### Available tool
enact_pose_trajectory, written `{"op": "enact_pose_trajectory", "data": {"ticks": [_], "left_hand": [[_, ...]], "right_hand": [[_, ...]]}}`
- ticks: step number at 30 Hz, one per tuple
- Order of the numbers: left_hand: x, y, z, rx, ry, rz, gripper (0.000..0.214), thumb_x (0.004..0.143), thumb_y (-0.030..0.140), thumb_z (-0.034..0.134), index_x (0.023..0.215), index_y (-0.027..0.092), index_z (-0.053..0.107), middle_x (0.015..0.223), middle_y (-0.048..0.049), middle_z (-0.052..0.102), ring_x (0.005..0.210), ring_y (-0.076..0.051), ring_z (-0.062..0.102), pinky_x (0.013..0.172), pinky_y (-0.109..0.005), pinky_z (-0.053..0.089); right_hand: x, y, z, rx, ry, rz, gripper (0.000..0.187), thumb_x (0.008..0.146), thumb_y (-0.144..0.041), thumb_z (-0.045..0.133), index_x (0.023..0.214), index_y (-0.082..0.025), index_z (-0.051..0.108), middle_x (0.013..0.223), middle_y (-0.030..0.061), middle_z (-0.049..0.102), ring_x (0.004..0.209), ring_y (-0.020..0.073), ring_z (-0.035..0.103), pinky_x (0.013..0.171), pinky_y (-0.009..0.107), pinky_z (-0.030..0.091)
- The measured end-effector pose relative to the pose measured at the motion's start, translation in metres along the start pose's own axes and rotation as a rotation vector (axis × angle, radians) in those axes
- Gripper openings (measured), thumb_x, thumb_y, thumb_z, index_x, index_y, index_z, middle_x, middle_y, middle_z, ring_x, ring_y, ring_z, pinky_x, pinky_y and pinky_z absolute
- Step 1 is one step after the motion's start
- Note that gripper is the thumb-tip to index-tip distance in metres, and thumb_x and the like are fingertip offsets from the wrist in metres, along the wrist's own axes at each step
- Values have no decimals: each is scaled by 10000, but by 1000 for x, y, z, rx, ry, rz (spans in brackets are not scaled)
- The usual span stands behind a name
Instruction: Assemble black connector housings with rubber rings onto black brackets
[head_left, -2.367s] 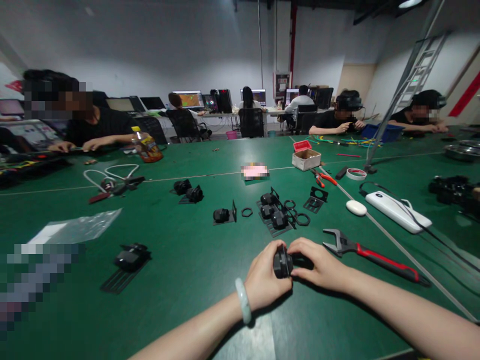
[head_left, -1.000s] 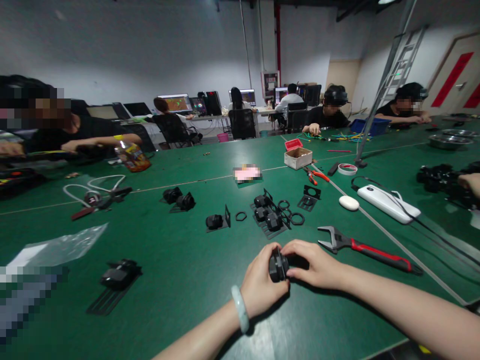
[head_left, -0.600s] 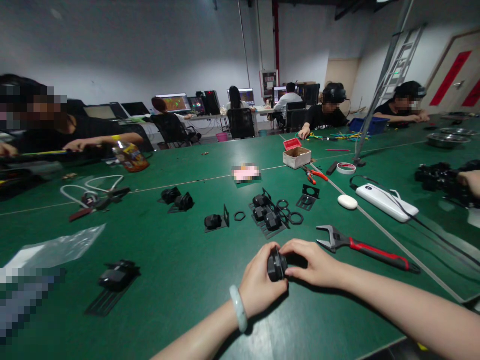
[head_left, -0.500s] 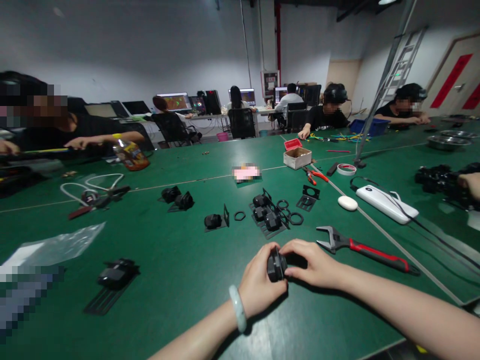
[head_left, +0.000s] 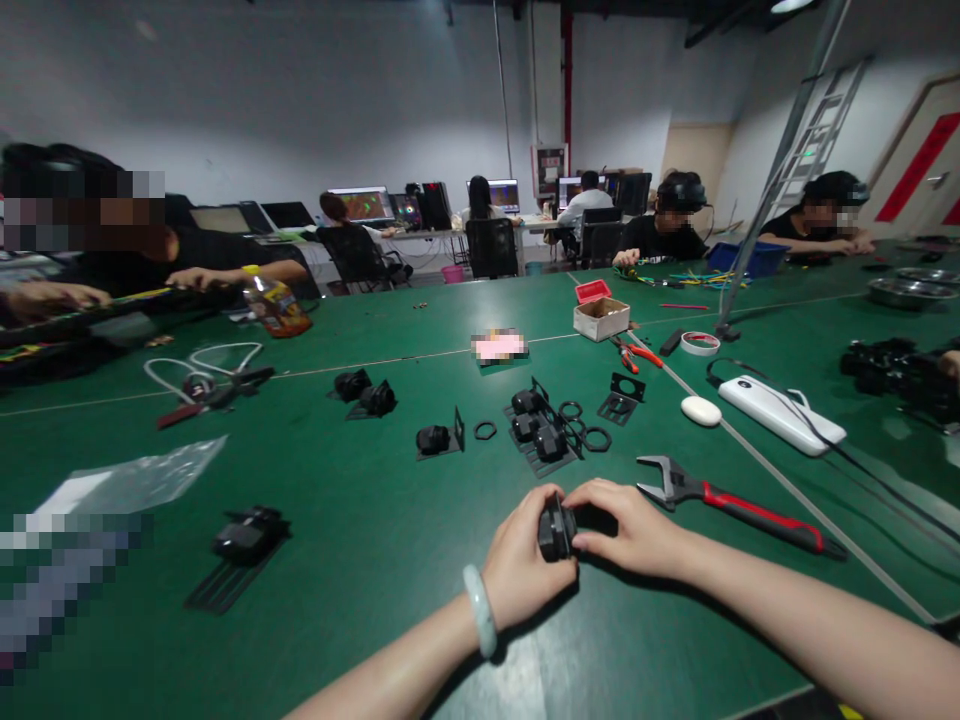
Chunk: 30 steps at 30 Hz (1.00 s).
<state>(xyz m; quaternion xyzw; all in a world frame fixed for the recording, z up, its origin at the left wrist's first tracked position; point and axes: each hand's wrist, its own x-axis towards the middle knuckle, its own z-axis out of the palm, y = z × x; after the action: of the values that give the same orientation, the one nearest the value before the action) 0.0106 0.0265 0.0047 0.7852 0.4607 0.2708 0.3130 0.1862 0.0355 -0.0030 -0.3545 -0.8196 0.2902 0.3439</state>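
Low over the green table, my left hand (head_left: 521,560) is closed around a black threaded fitting (head_left: 553,530), which looks like a cable gland. My right hand (head_left: 626,528) pinches the fitting's right side between thumb and fingertips, so part of it is hidden. Beyond my hands lies a cluster of black fittings on slotted brackets (head_left: 541,432), with several black ring nuts (head_left: 597,439) beside it. One more bracketed fitting (head_left: 435,438) and a single hex nut (head_left: 485,430) sit to its left. An adjustable wrench (head_left: 739,505) with a red and black handle lies right of my right hand.
Another fitting on a bracket (head_left: 244,540) and a plastic bag (head_left: 142,480) lie at left. A bare bracket (head_left: 621,398), pliers (head_left: 634,355), a small box (head_left: 601,318) and a white power bank (head_left: 780,412) stand right. Co-workers sit around the table.
The whole view has shifted slightly, so things appear a little further right. My hands stay on the fitting in nearly the same pose. A co-worker's hands at left have moved.
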Motion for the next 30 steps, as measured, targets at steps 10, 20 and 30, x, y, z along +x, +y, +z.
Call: {"op": "enact_pose_trajectory", "data": {"ticks": [10, 20, 30], "left_hand": [[-1, 0, -1, 18, -11, 16, 482, 552, 127, 516, 1015, 205, 410, 877, -5, 503, 776, -149, 481, 695, -255, 393], [-2, 0, -1, 29, 1, 6, 491, 533, 128, 531, 1005, 207, 422, 865, -2, 503, 773, -152, 478, 686, -254, 389], [-2, 1, -1, 45, -5, 11, 495, 540, 126, 525, 1014, 206, 406, 874, -1, 498, 777, -148, 474, 689, -246, 386]], "right_hand": [[0, -1, 1, 14, -4, 40, 304, 687, -252, 596, 978, -183, 544, 916, 55, 600, 872, 176, 537, 764, 310, 410], [0, -1, 2, 40, -4, 60, 282, 690, -254, 592, 959, -181, 549, 901, 49, 603, 853, 174, 547, 753, 301, 420], [1, -1, 2, 50, -24, 68, 264, 713, -254, 569, 964, -179, 539, 908, 47, 595, 857, 168, 538, 758, 298, 414]]}}
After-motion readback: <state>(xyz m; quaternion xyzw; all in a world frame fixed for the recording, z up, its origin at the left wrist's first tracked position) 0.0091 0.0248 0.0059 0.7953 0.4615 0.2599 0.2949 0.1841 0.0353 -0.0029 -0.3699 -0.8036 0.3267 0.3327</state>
